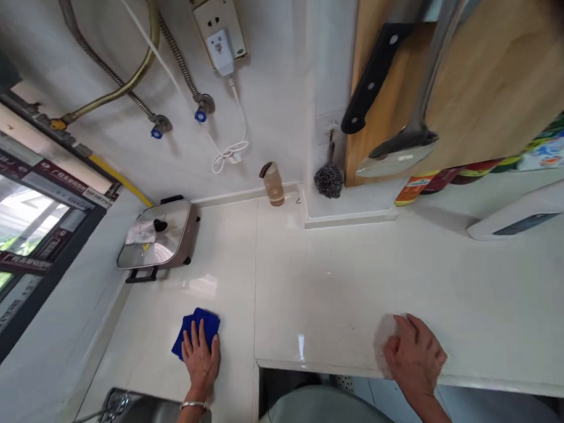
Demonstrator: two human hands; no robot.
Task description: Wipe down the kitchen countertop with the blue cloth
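A folded blue cloth [195, 330] lies on the white countertop [307, 286] at the left. My left hand [201, 357] rests flat on it, fingers stretched over the fabric, and a bracelet circles the wrist. Well to the right, my right hand [416, 355] is at the counter's front edge with its fingers curled in. I see nothing held in it. Between the hands are a few tiny specks on the glossy surface.
An electric pan with a glass lid [158, 235] stands in the back left corner. A brownish bottle [272, 184] is against the wall. A steel scourer [328, 180], knife [370, 82] and spatula [407, 145] hang by a wooden board [493, 101]. The sink [150, 410] is front left.
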